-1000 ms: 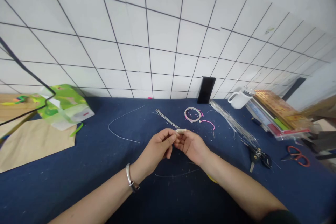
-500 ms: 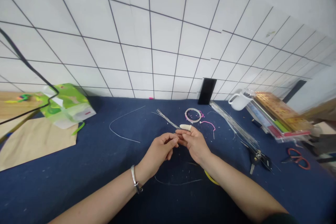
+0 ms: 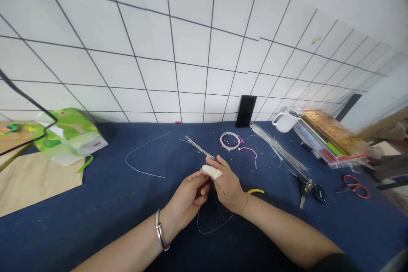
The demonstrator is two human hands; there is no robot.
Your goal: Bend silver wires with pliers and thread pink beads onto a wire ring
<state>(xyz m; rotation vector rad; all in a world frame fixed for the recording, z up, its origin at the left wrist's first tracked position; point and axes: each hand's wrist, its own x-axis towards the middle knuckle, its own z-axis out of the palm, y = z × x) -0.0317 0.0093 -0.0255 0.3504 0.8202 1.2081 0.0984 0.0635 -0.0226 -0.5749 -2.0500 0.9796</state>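
Observation:
My left hand [image 3: 189, 199] is closed in a pinch on a thin wire [image 3: 208, 232], which curves down below my hands over the dark blue cloth. My right hand [image 3: 228, 187] meets it fingertip to fingertip and pinches at the same place; its thumb is hidden. A white finger cot [image 3: 212, 172] covers one right fingertip. The bit of wire between the fingers is too small to make out. Just beyond my right fingers lies a short bundle of wires [image 3: 196, 144]. A yellow-handled tool [image 3: 256, 191] is partly hidden by my right wrist.
A ring-shaped dish [image 3: 220, 142] holds pink beads, with a pink beaded strand [image 3: 250, 149] beside it. Rightward lie a long wire bundle [image 3: 280, 148], keys [image 3: 306, 189], scissors [image 3: 353, 186], a white mug [image 3: 284, 121] and books [image 3: 331, 136]. A loose wire [image 3: 127, 157] lies left. A black phone-like slab [image 3: 246, 110] leans on the wall.
My right hand has turned over the left fingertips, bringing the finger cot lower and nearer to me. The wire below has shifted into a deeper curve. The whole view has swung slightly right.

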